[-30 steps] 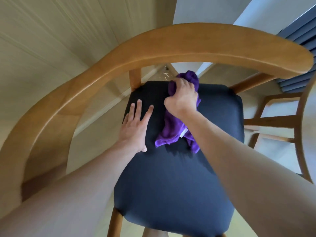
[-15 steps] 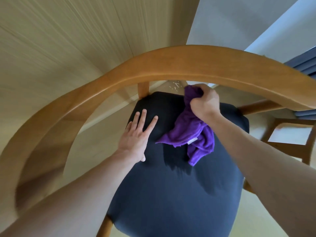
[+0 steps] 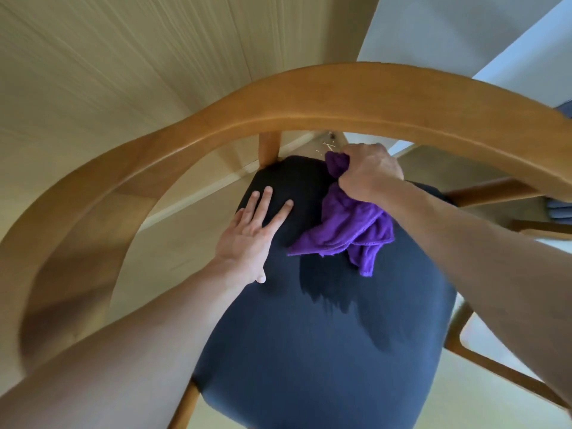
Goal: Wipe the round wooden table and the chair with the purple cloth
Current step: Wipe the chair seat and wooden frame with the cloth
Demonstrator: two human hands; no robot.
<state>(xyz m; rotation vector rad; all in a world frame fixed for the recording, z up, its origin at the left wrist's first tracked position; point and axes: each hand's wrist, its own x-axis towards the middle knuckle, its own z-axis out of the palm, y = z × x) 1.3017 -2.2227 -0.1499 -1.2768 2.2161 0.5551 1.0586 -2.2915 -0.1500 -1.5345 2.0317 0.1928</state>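
Chair stage under way: right hand (image 3: pixel 370 173) fingers grip the bunched purple cloth (image 3: pixel 346 230) at the dark padded seat (image 3: pixel 325 335) rear, left hand (image 3: pixel 253 233) fingers spread flat; curved wooden backrest (image 3: pixel 309 97) seemingly outstanding, table unseen.

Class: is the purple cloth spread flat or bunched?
Bunched: the right hand grips the purple cloth in a wad, loose folds trailing onto the chair seat.

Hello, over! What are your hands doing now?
Right hand grips purple cloth at seat's far edge. Left hand flat on seat. Nothing in the way.
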